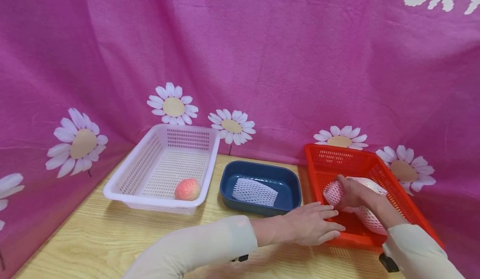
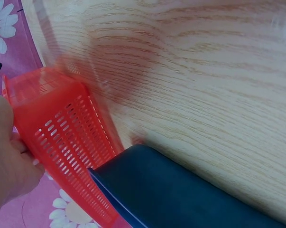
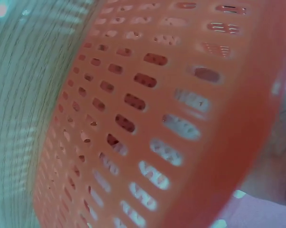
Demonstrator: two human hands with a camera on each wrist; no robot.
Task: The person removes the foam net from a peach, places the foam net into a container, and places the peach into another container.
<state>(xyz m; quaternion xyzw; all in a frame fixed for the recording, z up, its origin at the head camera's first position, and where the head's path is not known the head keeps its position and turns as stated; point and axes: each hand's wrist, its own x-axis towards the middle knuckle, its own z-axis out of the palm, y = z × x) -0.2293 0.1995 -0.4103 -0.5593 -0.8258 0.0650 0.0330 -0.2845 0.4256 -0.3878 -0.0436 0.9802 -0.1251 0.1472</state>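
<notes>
My right hand (image 1: pixel 352 194) reaches into the red basket (image 1: pixel 406 199) and grips a round thing in a pink foam net (image 1: pixel 331 194); the net hides what is inside. Other bundles in white foam net (image 1: pixel 371 220) lie under and beside that hand. Over the basket's near left corner lies my left hand (image 1: pixel 313 224), its fingers extended across the rim. The left wrist view shows this hand (image 2: pixel 14 161) at the red basket's edge. In the right wrist view the perforated basket wall (image 3: pixel 114 109) covers most of the hand and the netted bundles.
Left of the red basket stands a dark blue tray (image 1: pixel 232 206) with an empty white foam net (image 1: pixel 255 192) in it. Further left, a white basket (image 1: pixel 112 189) contains one peach (image 1: pixel 187 189). A pink flowered cloth (image 1: pixel 262 62) hangs behind the wooden table (image 1: pixel 86 233).
</notes>
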